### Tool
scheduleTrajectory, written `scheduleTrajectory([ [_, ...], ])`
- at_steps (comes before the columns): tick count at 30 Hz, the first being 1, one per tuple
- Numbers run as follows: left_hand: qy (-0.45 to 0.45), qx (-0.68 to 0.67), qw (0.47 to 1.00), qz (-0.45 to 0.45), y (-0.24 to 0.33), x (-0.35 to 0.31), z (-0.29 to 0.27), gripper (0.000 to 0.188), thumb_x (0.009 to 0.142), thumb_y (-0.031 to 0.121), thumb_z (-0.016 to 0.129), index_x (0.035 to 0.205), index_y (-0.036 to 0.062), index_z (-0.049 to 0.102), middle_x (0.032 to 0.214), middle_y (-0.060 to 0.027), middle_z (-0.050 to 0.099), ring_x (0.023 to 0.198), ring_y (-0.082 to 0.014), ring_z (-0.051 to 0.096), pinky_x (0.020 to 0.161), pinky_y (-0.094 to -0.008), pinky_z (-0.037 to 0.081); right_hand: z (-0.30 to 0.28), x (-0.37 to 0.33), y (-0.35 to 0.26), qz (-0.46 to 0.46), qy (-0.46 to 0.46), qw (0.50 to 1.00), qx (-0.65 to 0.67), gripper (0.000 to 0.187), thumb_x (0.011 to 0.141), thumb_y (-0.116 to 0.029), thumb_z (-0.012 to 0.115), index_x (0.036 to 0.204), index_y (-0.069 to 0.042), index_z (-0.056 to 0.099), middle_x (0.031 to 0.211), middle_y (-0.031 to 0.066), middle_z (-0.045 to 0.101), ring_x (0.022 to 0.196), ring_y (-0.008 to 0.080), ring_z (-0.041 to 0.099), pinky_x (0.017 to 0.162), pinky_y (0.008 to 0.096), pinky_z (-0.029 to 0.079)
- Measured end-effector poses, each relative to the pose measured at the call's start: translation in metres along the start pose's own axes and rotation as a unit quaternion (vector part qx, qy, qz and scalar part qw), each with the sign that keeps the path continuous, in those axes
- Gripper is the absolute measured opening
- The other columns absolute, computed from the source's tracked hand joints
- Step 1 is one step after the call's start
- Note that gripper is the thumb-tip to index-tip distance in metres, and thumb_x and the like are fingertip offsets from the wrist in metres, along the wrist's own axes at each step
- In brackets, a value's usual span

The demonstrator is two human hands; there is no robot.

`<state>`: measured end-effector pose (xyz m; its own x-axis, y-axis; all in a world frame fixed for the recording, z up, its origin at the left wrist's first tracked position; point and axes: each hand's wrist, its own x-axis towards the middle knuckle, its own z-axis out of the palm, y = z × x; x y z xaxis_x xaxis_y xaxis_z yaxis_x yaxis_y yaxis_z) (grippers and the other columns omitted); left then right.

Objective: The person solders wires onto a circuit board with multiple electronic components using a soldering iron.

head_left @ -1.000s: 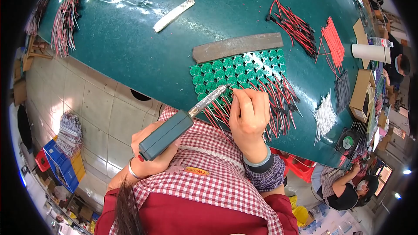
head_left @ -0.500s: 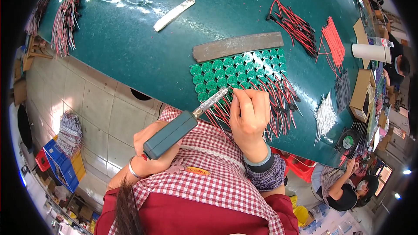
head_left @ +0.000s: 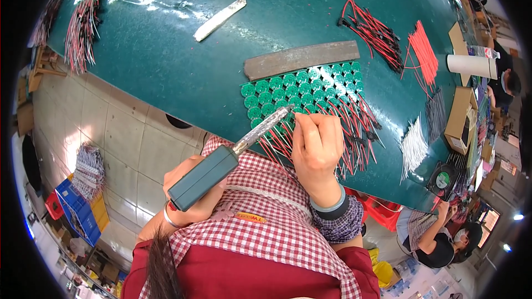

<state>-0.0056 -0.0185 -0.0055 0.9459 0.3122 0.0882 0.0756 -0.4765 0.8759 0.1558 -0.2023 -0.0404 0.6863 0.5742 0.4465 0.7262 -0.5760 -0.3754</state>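
My left hand (head_left: 203, 206) is wrapped around the dark green handle of a soldering iron (head_left: 206, 176). The iron's metal barrel slants up to the right, its tip over a panel of round green circuit boards (head_left: 263, 97). Right beside that tip, my right hand (head_left: 318, 148) pinches a thin wire at the panel; the fingers hide most of it. Red, black and white wires (head_left: 354, 133) hang from the panel's near rows on both sides of this hand. A flat grey-brown bar (head_left: 302, 60) lies along the panel's far edge.
Red-and-black wires (head_left: 374, 33), red wires (head_left: 424, 52), white wires (head_left: 414, 147) and dark grey wires (head_left: 436, 113) lie to the right. A whitish strip (head_left: 220, 19) lies farther back. A cardboard box (head_left: 461, 119) and round black fan (head_left: 442, 180) stand right. A co-worker (head_left: 438, 238) sits lower right.
My left hand has drawn the soldering iron slightly left and down at the handle, its tip shifting slightly up and left. My right hand stays almost where it was.
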Motion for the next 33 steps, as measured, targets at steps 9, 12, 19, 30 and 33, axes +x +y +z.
scheduleTrajectory([
  [9, 0.007, -0.027, 0.998, -0.056, -0.027, -0.027, 0.012, 0.028, 0.071, -0.001, 0.077, 0.098, -0.0027, 0.071, 0.087, -0.0131, 0.068, 0.070, -0.0235, 0.068, 0.064, -0.0296, 0.054, -0.004, 0.001, -0.003, 0.027, -0.020, 0.999, 0.026, 0.022, 0.075, 0.006, 0.073, 0.095, 0.000, 0.066, 0.084, 0.0105, 0.058, 0.073, 0.0276, 0.057, 0.063, 0.0376, 0.046],
  [12, 0.021, -0.053, 0.991, -0.117, -0.033, -0.027, 0.010, 0.028, 0.072, -0.001, 0.076, 0.100, -0.0023, 0.071, 0.086, -0.0135, 0.068, 0.068, -0.0225, 0.066, 0.061, -0.0298, 0.051, -0.023, 0.013, 0.003, 0.031, -0.036, 0.997, 0.054, 0.022, 0.075, 0.005, 0.073, 0.096, -0.001, 0.067, 0.086, 0.0111, 0.060, 0.077, 0.0274, 0.059, 0.065, 0.0370, 0.049],
  [19, 0.024, -0.058, 0.993, -0.104, -0.036, -0.016, 0.017, 0.025, 0.073, -0.002, 0.076, 0.098, -0.0032, 0.070, 0.084, -0.0134, 0.066, 0.066, -0.0216, 0.064, 0.059, -0.0300, 0.049, -0.074, 0.074, 0.115, 0.061, 0.000, 0.995, -0.083, 0.007, 0.083, 0.000, 0.067, 0.089, -0.002, 0.066, 0.087, 0.0120, 0.061, 0.082, 0.0318, 0.061, 0.069, 0.0406, 0.050],
  [30, 0.052, -0.046, 0.995, -0.065, -0.026, -0.007, 0.021, 0.023, 0.072, -0.002, 0.075, 0.094, -0.0031, 0.070, 0.084, -0.0141, 0.067, 0.065, -0.0238, 0.065, 0.058, -0.0311, 0.050, 0.000, 0.185, 0.151, 0.011, -0.018, 0.997, -0.070, 0.007, 0.084, -0.010, 0.070, 0.086, -0.004, 0.068, 0.092, 0.0113, 0.059, 0.092, 0.0311, 0.058, 0.078, 0.0427, 0.050],
  [33, 0.062, -0.053, 0.994, -0.074, -0.016, -0.002, 0.018, 0.023, 0.072, -0.001, 0.076, 0.094, -0.0030, 0.070, 0.085, -0.0140, 0.067, 0.066, -0.0232, 0.065, 0.058, -0.0305, 0.051, 0.022, 0.200, 0.152, 0.056, -0.055, 0.993, -0.088, 0.015, 0.085, -0.018, 0.071, 0.088, -0.004, 0.067, 0.092, 0.0125, 0.060, 0.092, 0.0315, 0.058, 0.081, 0.0427, 0.048],
])
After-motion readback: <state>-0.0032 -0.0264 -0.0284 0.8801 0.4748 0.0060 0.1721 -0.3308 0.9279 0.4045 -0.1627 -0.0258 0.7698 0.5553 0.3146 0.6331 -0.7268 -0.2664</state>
